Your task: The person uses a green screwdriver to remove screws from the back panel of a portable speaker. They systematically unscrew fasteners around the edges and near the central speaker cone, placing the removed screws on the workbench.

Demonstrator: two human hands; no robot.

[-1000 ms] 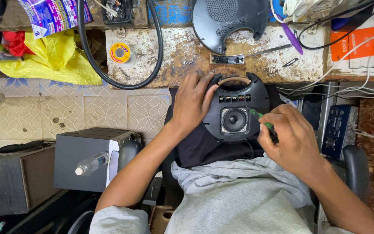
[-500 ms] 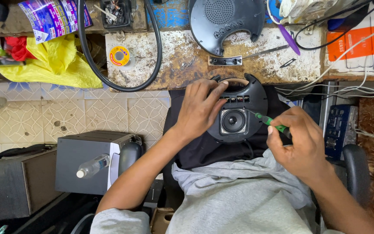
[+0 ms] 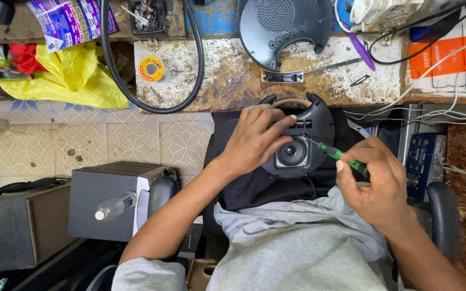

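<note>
**A:** Your fingers (image 3: 276, 126) on the left hand (image 3: 254, 143) lie spread and curled over the top-left of the round black speaker housing (image 3: 297, 145), which sits on your lap against the edge of the worn workbench (image 3: 227, 81). Your right hand (image 3: 376, 186) pinches the green-handled screwdriver (image 3: 341, 156) between thumb and forefingers.

**B:** What has changed in the last second?

**A:** Your right hand has pulled back to the right and lower, so the tip now points in at the housing's right side beside the speaker cone (image 3: 292, 153); whether it touches a screw, I cannot tell. Your left hand has barely moved. I'd judge you're lining up on a fastener there.

**B:** And the packages and labels?

**A:** 1 glossy purple-and-blue printed packet (image 3: 71, 21) lies top left above a crumpled yellow bag (image 3: 71, 81). A round yellow-labelled solder spool (image 3: 151, 69) sits on the bench's left end. An orange card (image 3: 443, 59) lies far right, under white wires.
</note>
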